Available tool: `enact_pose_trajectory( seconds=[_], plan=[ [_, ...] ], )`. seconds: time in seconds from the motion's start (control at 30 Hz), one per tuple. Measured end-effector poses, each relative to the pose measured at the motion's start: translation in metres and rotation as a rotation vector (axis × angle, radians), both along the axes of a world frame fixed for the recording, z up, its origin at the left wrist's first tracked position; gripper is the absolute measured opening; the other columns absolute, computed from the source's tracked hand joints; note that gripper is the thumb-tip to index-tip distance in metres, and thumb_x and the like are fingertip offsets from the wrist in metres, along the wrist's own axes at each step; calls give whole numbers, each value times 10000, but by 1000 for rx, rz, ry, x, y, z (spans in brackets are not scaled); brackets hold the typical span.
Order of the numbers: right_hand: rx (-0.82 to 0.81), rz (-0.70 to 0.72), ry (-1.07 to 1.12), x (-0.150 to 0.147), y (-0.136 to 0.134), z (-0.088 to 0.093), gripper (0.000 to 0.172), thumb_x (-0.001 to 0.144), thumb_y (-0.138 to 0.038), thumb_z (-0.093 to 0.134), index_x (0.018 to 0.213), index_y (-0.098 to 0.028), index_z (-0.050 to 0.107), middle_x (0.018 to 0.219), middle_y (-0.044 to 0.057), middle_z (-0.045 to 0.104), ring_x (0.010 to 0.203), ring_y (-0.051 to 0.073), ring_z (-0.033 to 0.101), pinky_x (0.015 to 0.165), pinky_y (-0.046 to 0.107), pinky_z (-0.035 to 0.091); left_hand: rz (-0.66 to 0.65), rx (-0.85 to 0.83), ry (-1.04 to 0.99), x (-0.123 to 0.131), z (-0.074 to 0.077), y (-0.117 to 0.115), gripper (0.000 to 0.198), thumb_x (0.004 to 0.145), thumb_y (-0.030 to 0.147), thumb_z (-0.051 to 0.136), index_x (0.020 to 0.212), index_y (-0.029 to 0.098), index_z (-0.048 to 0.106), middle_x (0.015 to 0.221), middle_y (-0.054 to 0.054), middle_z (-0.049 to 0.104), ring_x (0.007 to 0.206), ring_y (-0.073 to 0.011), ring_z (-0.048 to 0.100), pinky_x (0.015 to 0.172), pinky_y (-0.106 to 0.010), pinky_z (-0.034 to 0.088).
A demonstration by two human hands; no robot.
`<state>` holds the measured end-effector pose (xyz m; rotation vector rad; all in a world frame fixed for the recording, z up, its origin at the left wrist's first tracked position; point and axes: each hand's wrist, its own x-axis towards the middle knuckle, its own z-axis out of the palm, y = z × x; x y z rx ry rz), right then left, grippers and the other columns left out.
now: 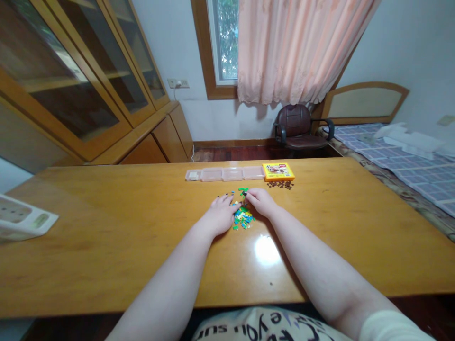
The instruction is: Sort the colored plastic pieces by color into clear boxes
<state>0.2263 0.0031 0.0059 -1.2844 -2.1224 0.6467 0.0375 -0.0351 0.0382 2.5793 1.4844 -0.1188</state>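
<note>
A small heap of building bricks (243, 218) in green, blue, yellow and white lies on the wooden table between my hands. My left hand (222, 214) rests at the heap's left side, fingers stretched out and apart, its thumb over the bricks. At the upper right of the heap is my right hand (261, 201), with thumb and fingers pinched together; what they hold, if anything, is too small to make out. Just beyond the fingertips lie a few green bricks (243, 189), and a blue brick (232, 192) sits near my left fingers.
Behind the heap stands a row of clear plastic trays (232, 174), with a yellow box (279, 171) at its right end. Brown bricks (280, 185) are scattered before the box. A white object (24, 218) with sockets stands at the table's left edge. Beyond the table is a chair (298, 125).
</note>
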Motion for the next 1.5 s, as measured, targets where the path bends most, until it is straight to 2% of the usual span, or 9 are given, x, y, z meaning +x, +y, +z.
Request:
enact_pose_trajectory(
  seconds=[0.27, 0.53, 0.67, 0.87, 0.97, 1.07, 1.2, 1.4, 1.5],
  plan=[
    [4, -25, -82, -1, 1, 4, 447, 936, -342, 389, 614, -149, 633, 615, 33, 589, 607, 141, 500, 602, 246, 331, 120, 107, 38, -5, -4, 8, 423, 876, 213, 434, 1285, 211, 542, 1416, -111, 437, 1312, -286, 367, 1098, -454, 281],
    [105, 230, -39, 0, 3, 0, 381, 939, -275, 409, 736, -156, 708, 713, 50, 636, 746, 161, 542, 738, 262, 381, 33, 29, 44, -6, 0, 6, 408, 894, 230, 434, 1269, 336, 555, 1425, -67, 434, 1313, -283, 371, 1086, -466, 284],
    [95, 115, -122, 0, 3, 1, 417, 939, -309, 417, 678, -160, 705, 689, 52, 634, 719, 156, 542, 697, 255, 361, 121, -16, 96, -7, 1, 5, 449, 890, 243, 441, 1325, 342, 492, 1456, -79, 390, 1334, -308, 342, 1086, -495, 267],
    [-68, -110, -235, -3, -1, 7, 490, 934, -401, 422, 569, -164, 648, 568, 28, 581, 536, 122, 458, 551, 261, 257, 200, 33, 127, -10, 1, 7, 452, 892, 192, 395, 1328, 256, 497, 1418, -123, 432, 1312, -303, 375, 1076, -477, 294],
    [-54, -110, -195, -2, -2, 7, 499, 940, -409, 408, 569, -163, 635, 598, 31, 586, 570, 123, 479, 563, 252, 267, 209, 74, 108, -11, 2, 8, 432, 894, 193, 392, 1306, 224, 518, 1368, -133, 483, 1254, -291, 442, 1051, -454, 336],
    [6, -53, -144, -1, -1, 5, 462, 941, -377, 413, 608, -159, 649, 672, 37, 607, 640, 127, 512, 599, 240, 299, 180, 81, 88, -12, 3, 7, 420, 904, 202, 385, 1289, 280, 536, 1358, -115, 495, 1218, -283, 476, 1028, -458, 355],
    [2, -11, -145, -1, 0, 4, 420, 931, -365, 433, 644, -167, 667, 694, 36, 626, 654, 129, 524, 602, 236, 307, 174, 62, 97, -11, 2, 4, 416, 903, 197, 386, 1257, 323, 564, 1351, -94, 504, 1237, -291, 453, 1031, -479, 340],
    [-93, -118, -212, -2, 0, 4, 502, 933, -432, 412, 578, -165, 646, 547, 24, 582, 523, 117, 469, 540, 249, 260, 138, 30, 102, -11, 4, 2, 454, 898, 195, 391, 1301, 366, 512, 1436, -64, 420, 1300, -285, 392, 1063, -467, 299],
    [-63, -71, -157, -1, 0, 3, 482, 934, -406, 419, 590, -159, 649, 572, 22, 590, 534, 113, 475, 540, 242, 274, 139, -3, 107, -10, 4, 1, 443, 902, 214, 388, 1300, 360, 515, 1446, -60, 410, 1316, -286, 370, 1075, -473, 278]
  ],
)
